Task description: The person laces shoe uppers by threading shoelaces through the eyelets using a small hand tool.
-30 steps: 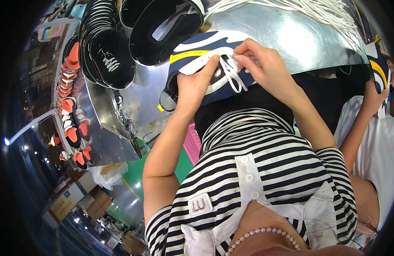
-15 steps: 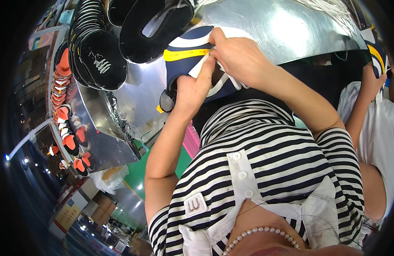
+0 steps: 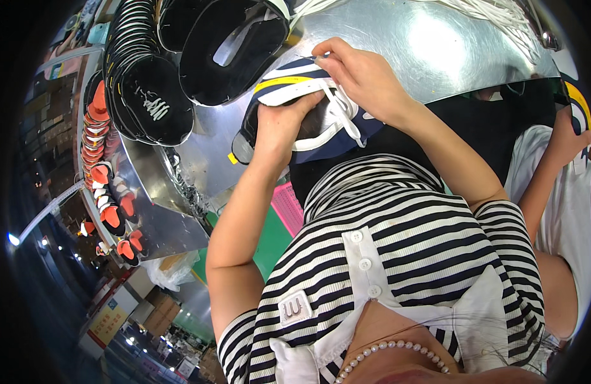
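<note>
Two bare hands are seen at a navy, white and yellow shoe [image 3: 287,95], held at the metal worktop's [image 3: 378,35] near edge. By the left hand [image 3: 279,125], curled partly closed, the shoe is gripped beside its opening. In the right hand [image 3: 369,80], thumb and forefinger are pinched together over the shoe's far side; whether anything is held cannot be told. Ideally, the shoe is braced steady and the loose white lace [image 3: 340,114] left untwisted.

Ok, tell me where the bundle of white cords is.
In the head view, the bundle of white cords lies mostly at upper right on the metal table, beyond the person's right hand.
</note>
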{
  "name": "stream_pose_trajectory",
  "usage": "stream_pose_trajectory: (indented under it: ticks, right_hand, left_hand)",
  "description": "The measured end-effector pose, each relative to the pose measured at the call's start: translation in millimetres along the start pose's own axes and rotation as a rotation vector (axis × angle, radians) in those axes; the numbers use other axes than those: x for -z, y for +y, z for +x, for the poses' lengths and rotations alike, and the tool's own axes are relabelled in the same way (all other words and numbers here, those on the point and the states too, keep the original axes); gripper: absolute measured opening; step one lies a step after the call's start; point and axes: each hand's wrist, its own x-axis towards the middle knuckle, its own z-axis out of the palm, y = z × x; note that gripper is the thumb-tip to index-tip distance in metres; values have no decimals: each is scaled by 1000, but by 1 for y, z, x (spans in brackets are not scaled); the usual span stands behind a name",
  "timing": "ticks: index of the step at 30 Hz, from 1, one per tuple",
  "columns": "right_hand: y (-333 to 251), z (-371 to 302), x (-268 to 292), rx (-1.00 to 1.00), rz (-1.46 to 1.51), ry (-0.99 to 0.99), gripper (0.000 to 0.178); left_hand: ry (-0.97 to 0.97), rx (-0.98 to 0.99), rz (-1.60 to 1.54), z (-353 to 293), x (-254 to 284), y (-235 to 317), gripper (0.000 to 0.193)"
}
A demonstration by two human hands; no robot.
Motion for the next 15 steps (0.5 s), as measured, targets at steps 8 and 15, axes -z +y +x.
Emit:
stream_pose_trajectory:
  ticks: [8, 15]
  right_hand:
    - [4, 10, -2, -175, -192, 51, 27]
    - [14, 9, -11, -90, -143, 176, 30]
  left_hand:
    - [-191, 33, -862, -58, 62, 48, 29]
    - [264, -483, 46, -90, 47, 34, 22]
